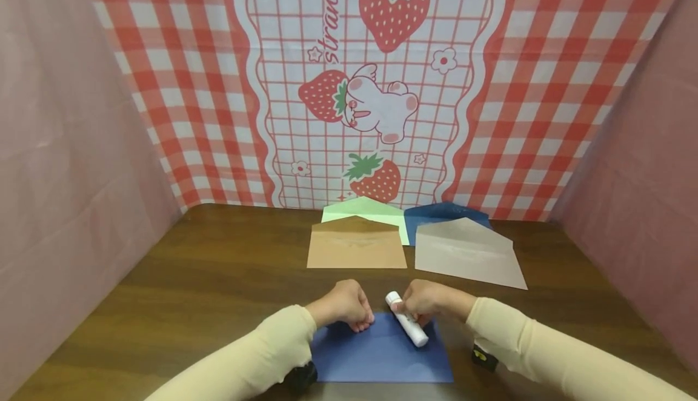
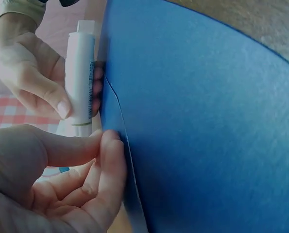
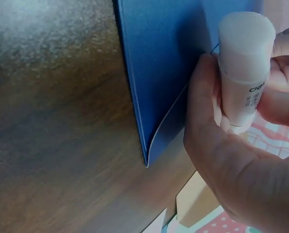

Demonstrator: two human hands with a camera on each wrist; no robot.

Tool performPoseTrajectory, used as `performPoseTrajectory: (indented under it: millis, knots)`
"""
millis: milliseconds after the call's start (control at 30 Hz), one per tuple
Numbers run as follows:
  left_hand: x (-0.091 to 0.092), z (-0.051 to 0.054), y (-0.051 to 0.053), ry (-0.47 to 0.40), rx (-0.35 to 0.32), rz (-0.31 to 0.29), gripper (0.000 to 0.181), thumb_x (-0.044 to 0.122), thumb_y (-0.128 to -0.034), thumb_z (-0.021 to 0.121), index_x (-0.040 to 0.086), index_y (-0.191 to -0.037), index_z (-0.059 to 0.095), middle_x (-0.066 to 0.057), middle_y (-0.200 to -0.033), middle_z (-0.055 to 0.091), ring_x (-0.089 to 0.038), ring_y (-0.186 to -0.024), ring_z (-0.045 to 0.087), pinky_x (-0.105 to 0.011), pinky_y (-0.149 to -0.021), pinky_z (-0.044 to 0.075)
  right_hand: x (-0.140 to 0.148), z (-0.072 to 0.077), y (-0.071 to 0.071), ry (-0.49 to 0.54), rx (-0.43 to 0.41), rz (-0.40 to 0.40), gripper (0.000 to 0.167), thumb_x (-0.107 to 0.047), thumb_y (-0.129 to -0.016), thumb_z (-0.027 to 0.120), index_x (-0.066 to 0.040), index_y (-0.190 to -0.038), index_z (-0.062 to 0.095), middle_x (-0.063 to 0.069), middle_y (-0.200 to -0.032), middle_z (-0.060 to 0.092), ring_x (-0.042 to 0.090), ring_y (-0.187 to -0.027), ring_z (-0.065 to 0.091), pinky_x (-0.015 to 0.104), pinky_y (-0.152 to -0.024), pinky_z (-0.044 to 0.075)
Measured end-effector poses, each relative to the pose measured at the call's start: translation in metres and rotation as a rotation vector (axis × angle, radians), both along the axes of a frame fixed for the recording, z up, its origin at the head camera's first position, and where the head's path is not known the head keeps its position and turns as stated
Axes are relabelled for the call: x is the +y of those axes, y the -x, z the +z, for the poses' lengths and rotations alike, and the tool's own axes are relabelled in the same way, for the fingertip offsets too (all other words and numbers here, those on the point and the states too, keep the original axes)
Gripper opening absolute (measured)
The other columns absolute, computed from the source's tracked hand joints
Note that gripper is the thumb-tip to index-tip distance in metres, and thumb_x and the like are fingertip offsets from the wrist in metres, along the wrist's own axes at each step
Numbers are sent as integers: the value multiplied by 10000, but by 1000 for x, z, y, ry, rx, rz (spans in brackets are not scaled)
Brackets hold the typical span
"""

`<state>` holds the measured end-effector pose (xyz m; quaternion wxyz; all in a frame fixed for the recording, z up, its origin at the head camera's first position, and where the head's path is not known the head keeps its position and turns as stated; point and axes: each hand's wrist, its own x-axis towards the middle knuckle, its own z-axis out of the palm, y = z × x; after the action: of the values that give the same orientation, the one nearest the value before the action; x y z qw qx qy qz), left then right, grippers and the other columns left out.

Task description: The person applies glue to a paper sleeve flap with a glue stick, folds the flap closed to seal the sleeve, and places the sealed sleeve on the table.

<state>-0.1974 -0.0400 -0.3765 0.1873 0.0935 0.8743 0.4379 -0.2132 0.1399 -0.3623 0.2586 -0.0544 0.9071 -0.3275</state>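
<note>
A blue envelope [image 1: 382, 358] lies on the table in front of the person. At its far edge, the left hand [image 1: 348, 305] brings thumb and fingertips together on the flap, pinching it in the left wrist view. The right hand [image 1: 428, 298] holds a white glue stick [image 1: 413, 329] slantwise over the right part of the envelope. Thumb and fingers wrap the tube [image 3: 244, 73], whose dark print shows in the right wrist view. In the left wrist view, the flap's edge [image 2: 127, 141] runs along the envelope as a thin line.
Farther back on the brown table [image 1: 218, 280] lie a tan envelope [image 1: 357, 255], a grey envelope [image 1: 463, 258], a light green envelope [image 1: 364, 207] and a dark blue envelope [image 1: 444, 212], flaps pointing away. Behind stands a red-checked strawberry cloth [image 1: 207, 86]; pink curtains [image 1: 82, 146] hang at both sides.
</note>
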Motion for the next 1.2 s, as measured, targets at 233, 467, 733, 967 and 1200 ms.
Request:
performPoseTrajectory:
  millis: [233, 467, 733, 967, 1200]
  knots:
    - [-22, 2, -4, 46, -79, -20, 88, -90, -799, 657, -75, -736, 716, -31, -552, 619, -58, -451, 518, -199, -489, 532, 0, -3, -3, -22, 0, 2, 328, -137, -907, 641, -14, -621, 535, 52, -691, 546, 131, -579, 536, 262, -566, 546]
    - [-43, -2, -10, 79, 60, -24, 115, -44, -783, 687, -24, -670, 699, -25, -554, 636, -56, -465, 520, -198, -466, 509, -1, 0, 2, -17, -30, 13, 310, -167, -919, 628, -2, -663, 574, 14, -632, 509, 115, -584, 515, 233, -567, 520]
    - [-56, 4, -3, -44, 129, -80, 90, 0, -844, 678, -61, -793, 719, -140, -701, 713, -55, -564, 587, -213, -555, 553, 11, 11, 15, 174, -126, -11, 340, -239, -952, 571, 89, -1024, 621, 5, -739, 543, 107, -687, 544, 229, -631, 520]
    - [-68, 11, -21, 149, 374, -181, 339, 195, -857, 713, -40, -1097, 673, -148, -1041, 714, -249, -962, 670, -360, -831, 558, 52, 24, 10, 381, -154, -15, 362, -252, -982, 500, 95, -1065, 561, -10, -802, 588, 89, -749, 589, 242, -702, 539]
    - [-68, 11, -36, 445, 458, -275, 832, 357, -646, 870, 17, -1329, 538, -182, -1220, 609, -327, -1114, 583, -460, -960, 502, 97, 32, 2, 512, -136, -37, 428, -296, -986, 517, 112, -1110, 537, -22, -844, 593, 82, -783, 602, 248, -759, 564]
